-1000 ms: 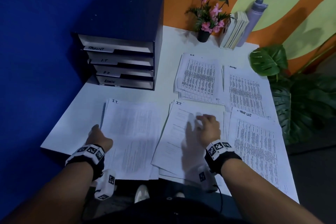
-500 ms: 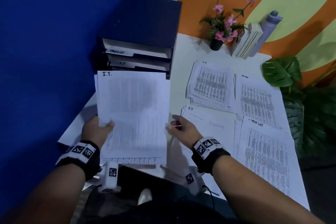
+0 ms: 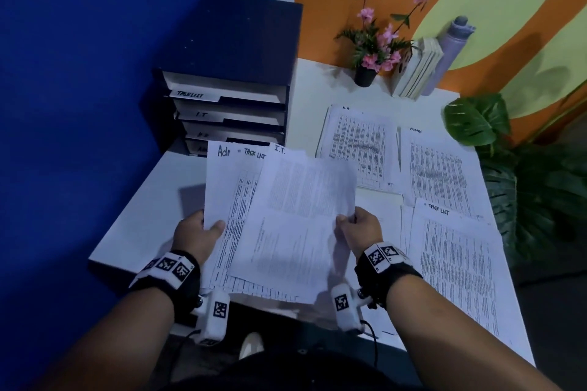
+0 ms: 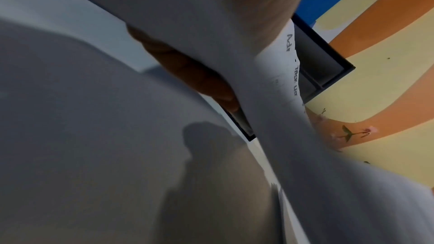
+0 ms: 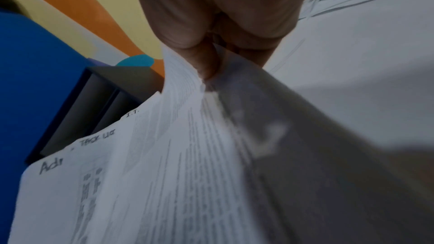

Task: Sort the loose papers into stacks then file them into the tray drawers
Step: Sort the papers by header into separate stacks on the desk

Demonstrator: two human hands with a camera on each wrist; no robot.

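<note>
While both hands hold paper above the tabletop, findings are as follows.

Left hand: the left hand [image 3: 198, 233], lower left of centre in the head view, grips the left edge of the held papers [image 3: 235, 219], thumb on top, fingers [image 4: 187, 73] curled underneath.
Right hand: the right hand [image 3: 360, 230] pinches the right edge of the I.T. sheet [image 3: 305, 209]; the right wrist view shows thumb and fingers [image 5: 206, 58] closed on the curling paper edge.
Held papers: fanned and lifted off the tabletop [image 3: 152, 200]; the rear sheet reads "Adr", partly covered, the next "TASK LIST", the front one "I.T.". The front sheet tilts right and overlaps the other two.
Tray drawers: the dark drawer unit [image 3: 232, 73] stands at the upper left of the frame, against the blue wall. Tabs read "TASKLIST" and "I.T"; the two lower tabs are partly hidden behind the held papers.
Stacks on tabletop: H.R. stack [image 3: 359, 149] at centre right; Admin stack [image 3: 438, 168] just to its right; Task List stack [image 3: 457, 263] at lower right, overlapping the Admin stack's lower edge.
Other items: flower pot [image 3: 365, 74], books [image 3: 416, 70] and a bottle [image 3: 448, 54] at the upper right, along the orange wall; a leafy plant [image 3: 476, 119] at the right edge.
</note>
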